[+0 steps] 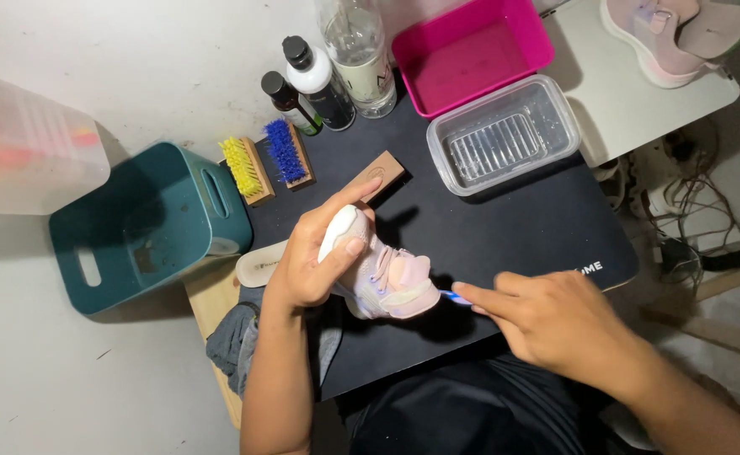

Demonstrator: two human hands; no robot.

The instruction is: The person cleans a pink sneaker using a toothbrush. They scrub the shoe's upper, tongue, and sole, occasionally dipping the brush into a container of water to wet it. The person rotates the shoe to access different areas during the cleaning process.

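My left hand point(312, 257) grips a small pink and white shoe point(380, 278) by its white sole, holding it just above the black mat point(513, 227). My right hand point(547, 320) holds a thin blue-handled brush point(452, 297) whose tip touches the shoe's pink upper near the toe. Most of the brush is hidden inside my fingers.
A yellow brush point(245, 168), a blue brush point(287, 153) and a wooden brush block point(380, 173) lie on the mat's far side. Three bottles point(328, 72) stand behind them. A clear container of water point(504, 135), a pink tub point(471, 50), a teal bin point(142, 227), an insole point(260, 263) and another shoe point(669, 38) surround the work.
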